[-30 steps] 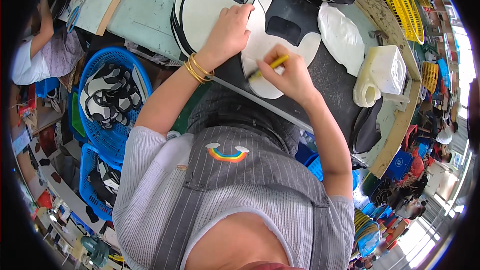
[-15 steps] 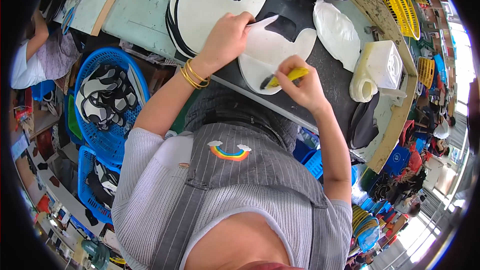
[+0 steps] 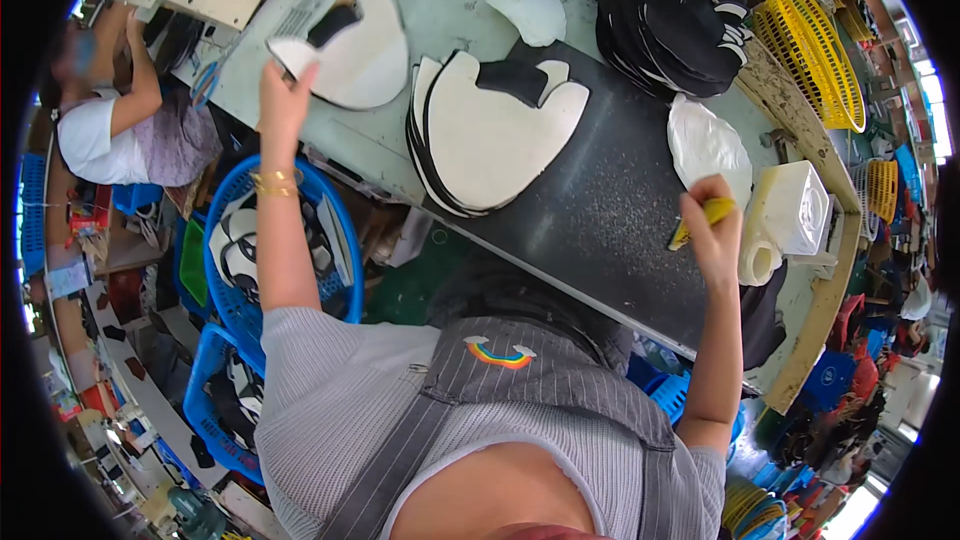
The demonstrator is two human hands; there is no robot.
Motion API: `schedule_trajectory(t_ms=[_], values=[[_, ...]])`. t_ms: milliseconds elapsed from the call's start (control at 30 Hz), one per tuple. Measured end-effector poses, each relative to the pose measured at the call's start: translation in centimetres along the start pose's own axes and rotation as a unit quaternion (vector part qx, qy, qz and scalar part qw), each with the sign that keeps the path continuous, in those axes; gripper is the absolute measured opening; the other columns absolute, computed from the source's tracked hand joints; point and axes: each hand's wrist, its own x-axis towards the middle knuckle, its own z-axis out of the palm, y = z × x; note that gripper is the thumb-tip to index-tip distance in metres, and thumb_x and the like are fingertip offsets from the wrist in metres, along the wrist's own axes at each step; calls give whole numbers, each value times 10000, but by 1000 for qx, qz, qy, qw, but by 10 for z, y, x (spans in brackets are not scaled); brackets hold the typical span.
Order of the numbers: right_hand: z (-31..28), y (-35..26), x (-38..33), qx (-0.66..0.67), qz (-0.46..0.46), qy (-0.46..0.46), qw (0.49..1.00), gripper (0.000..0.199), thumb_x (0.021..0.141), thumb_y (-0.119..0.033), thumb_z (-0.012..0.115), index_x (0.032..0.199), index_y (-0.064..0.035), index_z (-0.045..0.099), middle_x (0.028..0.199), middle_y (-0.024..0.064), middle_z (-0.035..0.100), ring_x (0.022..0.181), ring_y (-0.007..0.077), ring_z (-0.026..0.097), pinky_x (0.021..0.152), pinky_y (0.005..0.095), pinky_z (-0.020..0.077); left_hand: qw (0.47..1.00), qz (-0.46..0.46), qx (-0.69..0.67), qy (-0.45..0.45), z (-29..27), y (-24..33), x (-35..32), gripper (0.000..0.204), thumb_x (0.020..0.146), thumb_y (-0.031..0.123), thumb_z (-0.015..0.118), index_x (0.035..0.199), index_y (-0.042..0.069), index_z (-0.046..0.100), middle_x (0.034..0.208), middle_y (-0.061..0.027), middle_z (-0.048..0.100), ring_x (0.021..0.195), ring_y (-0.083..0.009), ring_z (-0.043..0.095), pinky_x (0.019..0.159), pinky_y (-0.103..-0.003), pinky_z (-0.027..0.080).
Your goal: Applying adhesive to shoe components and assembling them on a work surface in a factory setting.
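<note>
My left hand (image 3: 287, 98) reaches to the far left and pinches one end of a curved white shoe-upper piece (image 3: 372, 58) with a black patch; the piece is over the table. In my right hand (image 3: 716, 240) is a small yellow-handled brush (image 3: 715, 212), its dark end pointing down over the black mat (image 3: 610, 230). Close beside that hand stands a white plastic container (image 3: 790, 208) with a round mouth. Between my hands lies a stack of similar white pieces (image 3: 490, 145) with black edges, partly on the mat.
Black pieces with white edges (image 3: 675, 25) are piled at the far right, near a yellow basket (image 3: 815, 65). Crumpled white sheets (image 3: 710, 145) lie on the table. Blue baskets (image 3: 350, 240) of cut pieces stand at left. Another person (image 3: 110, 140) sits at a machine at far left.
My left hand has carried the white piece from the mat to the left. My right hand, still gripping the brush, has moved right towards the container. The whole view has shifted.
</note>
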Motion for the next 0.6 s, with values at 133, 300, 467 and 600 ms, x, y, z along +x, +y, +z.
schedule_trajectory(t_ms=[133,300,467,600], values=[[44,-11,31,-209,-44,-47,976,126,777,-140,630,791,-35,561,569,72,535,503,155,521,513,279,419,978,-128,5,-164,67,0,-65,816,743,347,740,1328,-18,304,1138,-204,540,946,-244,577,797,-366,476],[30,-22,34,-194,-71,-11,978,95,779,-85,633,784,-20,564,564,42,520,506,107,490,512,245,401,973,-78,-117,-182,98,63,-119,563,779,172,699,1205,-6,376,1138,-207,527,984,-255,564,708,-306,499],[3,-12,14,-209,-13,30,977,78,796,-46,615,775,-4,553,575,25,528,515,67,467,511,224,388,855,-7,76,-513,63,137,-103,229,805,196,665,922,18,579,543,-88,559,497,-189,585,530,-316,456],[18,-20,17,-189,10,32,981,92,792,-72,629,782,-6,565,571,49,551,523,98,523,514,248,415,949,221,63,-214,189,125,-4,184,838,202,579,793,28,616,688,-154,601,670,-375,575,617,-428,458]])
